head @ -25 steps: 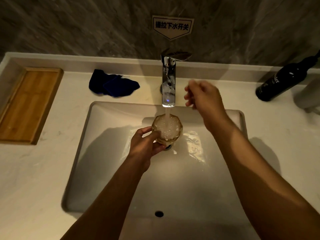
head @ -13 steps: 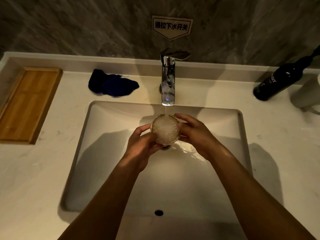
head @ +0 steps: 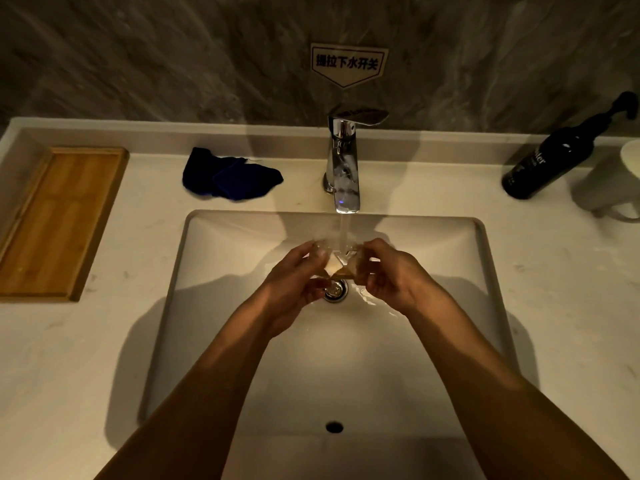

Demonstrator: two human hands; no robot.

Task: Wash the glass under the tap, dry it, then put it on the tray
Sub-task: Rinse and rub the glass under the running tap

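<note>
The clear glass [head: 337, 261] is tipped on its side under the running tap [head: 343, 168], with the water stream landing on it. My left hand [head: 294, 282] grips its left end and my right hand [head: 391, 275] grips its right end, both over the drain of the white sink [head: 214, 306]. The glass looks blurred, and most of it is hidden by my fingers. A dark blue cloth [head: 230, 176] lies crumpled on the counter behind the sink, to the tap's left. The wooden tray [head: 55, 220] sits on the counter at the far left.
A black pump bottle [head: 550, 157] leans at the back right, with a white mug [head: 613, 181] beside it at the frame edge. A stone wall with a small sign [head: 348, 64] rises behind the tap. The drain plug [head: 335, 292] sits below the glass.
My right hand came down from beside the tap and took hold of the glass. The glass went from upright and full of water to tipped on its side between both hands.
</note>
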